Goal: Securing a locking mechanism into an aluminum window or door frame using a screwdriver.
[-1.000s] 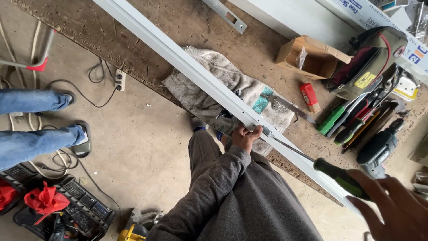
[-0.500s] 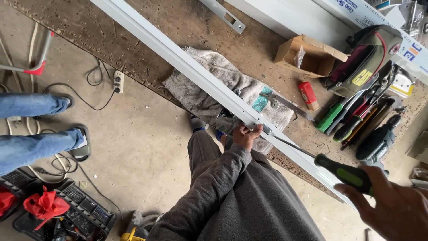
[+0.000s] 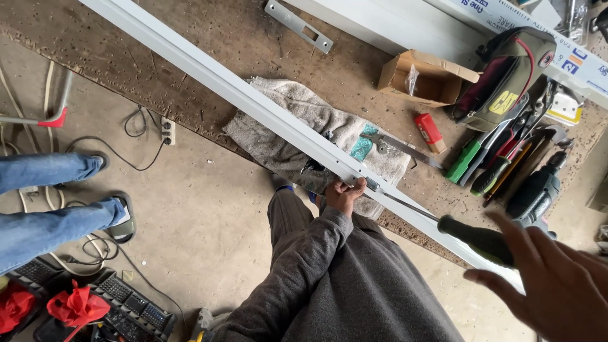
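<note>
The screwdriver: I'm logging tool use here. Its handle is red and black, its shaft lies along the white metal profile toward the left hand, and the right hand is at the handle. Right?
Not quite. The head view shows the screwdriver handle is green and black, not red. Its shaft does lie along the white metal profile toward the left hand, and the right hand is at the handle with fingers spread.

Left arm, in a grey sleeve, extends from 6 o'clock toward the centre of the view; the left hand [image 3: 345, 194] is curled closed, its fingers bent over at the knuckles. Right hand [image 3: 557, 285] sits at 4 o'clock, palm open, fingers spread and extended toward 10 o'clock, gripping nothing.
</note>
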